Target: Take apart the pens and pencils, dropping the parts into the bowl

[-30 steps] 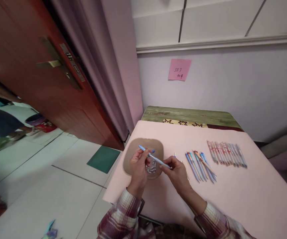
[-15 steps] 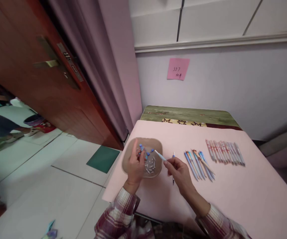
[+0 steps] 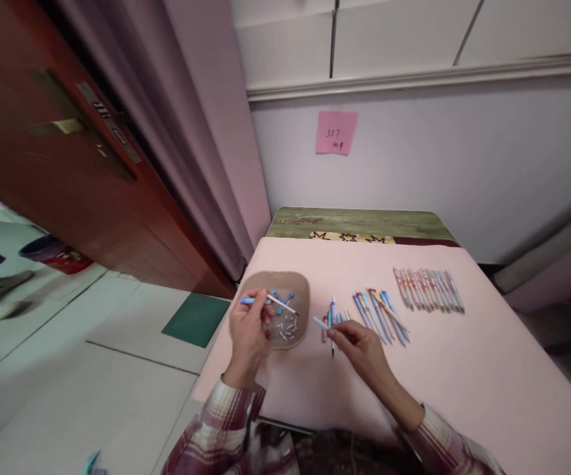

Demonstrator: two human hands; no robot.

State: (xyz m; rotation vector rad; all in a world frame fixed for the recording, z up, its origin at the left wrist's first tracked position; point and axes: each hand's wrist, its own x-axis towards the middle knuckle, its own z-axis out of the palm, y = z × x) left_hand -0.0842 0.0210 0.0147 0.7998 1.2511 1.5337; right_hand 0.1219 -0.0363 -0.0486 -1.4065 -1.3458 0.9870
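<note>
My left hand is closed on a thin pen refill with a blue end, held level over a tan tray that holds several small blue and white pen parts. My right hand pinches a light blue pen barrel just above the pink table cover, beside a few loose pen pieces.
Right of my hands lie a fan of blue and orange pens and a neat row of several patterned pens. A dark wooden door stands open at the left above a tiled floor. A pink sticky note hangs on the wall.
The pen that both hands held together has come apart: my left hand now holds the refill over the tray, and my right hand has carried the barrel right and down toward the table.
</note>
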